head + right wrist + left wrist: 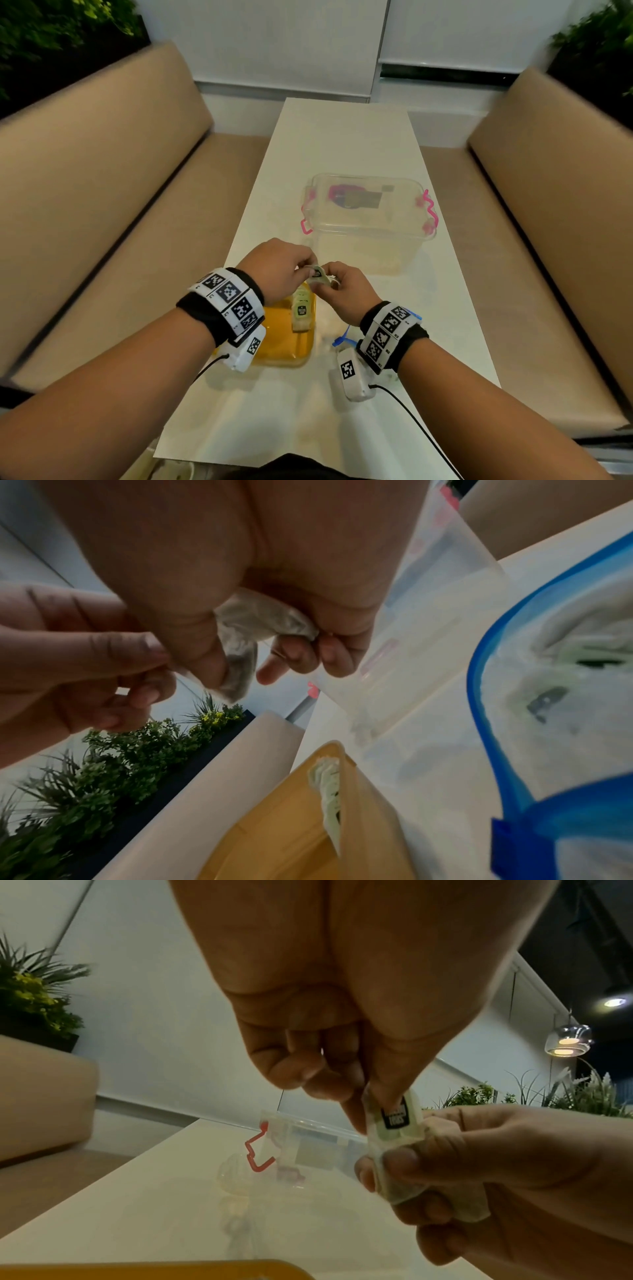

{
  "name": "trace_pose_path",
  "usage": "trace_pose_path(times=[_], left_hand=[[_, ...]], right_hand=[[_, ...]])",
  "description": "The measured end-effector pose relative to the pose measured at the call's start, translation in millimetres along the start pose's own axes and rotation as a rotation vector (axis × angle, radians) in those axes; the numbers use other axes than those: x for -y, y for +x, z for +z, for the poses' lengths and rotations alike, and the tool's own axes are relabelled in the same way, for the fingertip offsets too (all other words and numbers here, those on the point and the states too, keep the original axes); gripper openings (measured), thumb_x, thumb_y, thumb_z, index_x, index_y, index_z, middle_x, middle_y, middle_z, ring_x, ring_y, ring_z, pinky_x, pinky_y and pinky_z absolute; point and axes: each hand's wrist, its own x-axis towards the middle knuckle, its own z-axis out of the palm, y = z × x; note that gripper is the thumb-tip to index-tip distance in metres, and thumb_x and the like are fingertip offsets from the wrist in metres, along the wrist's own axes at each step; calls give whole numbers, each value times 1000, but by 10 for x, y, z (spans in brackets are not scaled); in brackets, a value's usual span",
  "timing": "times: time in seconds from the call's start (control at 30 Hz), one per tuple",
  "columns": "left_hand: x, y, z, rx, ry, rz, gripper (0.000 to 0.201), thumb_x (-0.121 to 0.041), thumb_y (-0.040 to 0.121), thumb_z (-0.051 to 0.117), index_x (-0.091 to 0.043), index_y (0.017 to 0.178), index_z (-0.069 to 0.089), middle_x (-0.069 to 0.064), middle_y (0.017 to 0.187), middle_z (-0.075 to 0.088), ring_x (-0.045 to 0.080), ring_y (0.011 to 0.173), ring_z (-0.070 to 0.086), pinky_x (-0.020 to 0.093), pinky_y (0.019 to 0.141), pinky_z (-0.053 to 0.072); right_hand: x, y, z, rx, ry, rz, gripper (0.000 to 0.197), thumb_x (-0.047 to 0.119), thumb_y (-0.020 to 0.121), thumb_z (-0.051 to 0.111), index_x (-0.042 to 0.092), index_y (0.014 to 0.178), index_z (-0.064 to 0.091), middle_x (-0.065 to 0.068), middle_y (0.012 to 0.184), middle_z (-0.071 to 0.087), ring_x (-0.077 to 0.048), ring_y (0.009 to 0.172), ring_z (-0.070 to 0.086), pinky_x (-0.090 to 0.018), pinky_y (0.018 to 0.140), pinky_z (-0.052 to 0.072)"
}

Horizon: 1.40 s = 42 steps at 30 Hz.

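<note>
Both hands meet above the white table point(342, 144), holding one small pale sachet point(318, 274) with a dark label point(397, 1113). My left hand point(284, 270) pinches its upper end between thumb and fingertips. My right hand point(346, 291) grips its lower part point(400, 1167) with thumb and curled fingers; the crumpled sachet point(260, 620) shows in the right wrist view. Below the hands an orange tray point(284, 346) holds several similar pale green sachets point(302, 310), also visible as sachets point(329, 785) in the right wrist view.
A clear plastic box point(370, 219) with pink latches point(430, 209) stands farther along the table, right of centre. A blue-rimmed container point(514, 696) with pale contents sits under my right wrist. Beige benches point(102, 212) flank the table on both sides. Plants point(51, 27) line the walls.
</note>
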Motion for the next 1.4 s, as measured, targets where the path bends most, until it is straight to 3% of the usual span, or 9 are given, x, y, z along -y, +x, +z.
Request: trace_pose_path(times=[0.2,0.33,0.4,0.57,0.77,0.87,1.07,1.2,1.4], left_hand=[[159,27,127,129,74,-83,18,-35,95,58,-28,106,69,-6,100,70,16,90,61,29,78,48],[231,74,402,324,161,-106,13,-30,89,64,-27,101,69,-5,101,70,18,93,63,28,76,48],[241,111,554,431,199,-116,12,-28,86,68,-26,98,71,-3,101,70,19,92,65,28,75,49],[268,262,782,501,265,-159,13,-26,84,71,-24,97,74,-1,102,71,22,92,66,29,76,53],[321,351,891,528,259,-189,10,-21,81,73,-24,91,74,0,98,72,22,87,67,29,74,55],[348,358,896,512,224,-190,12,-23,81,73,-25,93,74,-3,98,71,20,89,67,27,73,52],[339,291,619,262,9,-163,10,-30,88,64,-29,96,71,-8,96,69,13,89,63,28,82,52],[190,194,377,94,-289,-88,10,-34,92,64,-29,99,70,-16,89,66,-6,70,55,11,67,40],[165,132,322,91,-135,-97,10,-34,91,65,-29,98,70,-10,95,68,7,74,54,25,73,46]], right_hand=[[-86,14,49,-27,104,139,16,13,89,55,16,104,59,2,82,56,-13,70,49,-27,68,42],[-50,-21,-12,-56,326,286,41,27,72,35,8,98,59,-2,68,47,-21,74,41,-34,70,34],[-51,-48,-58,-57,305,286,42,28,74,32,8,97,60,1,68,48,-18,72,44,-32,70,36],[-167,-57,-124,-58,98,236,14,12,93,40,16,94,53,2,78,52,-15,70,47,-30,67,40],[-277,-80,-135,-52,-58,186,12,11,89,62,16,100,64,-6,95,70,-22,87,65,-31,78,53],[-268,-77,-126,-78,-35,190,5,15,88,69,16,92,67,-1,83,67,-14,75,61,-23,70,49],[-270,-28,-66,-45,13,196,7,20,88,70,16,83,69,-5,77,69,-14,67,58,-39,74,54],[-248,22,-1,-14,20,181,10,26,88,70,16,85,71,1,79,71,-9,68,61,-34,73,52],[-133,38,65,38,-3,175,7,26,86,73,19,87,73,2,81,71,-10,74,62,-26,70,49]])
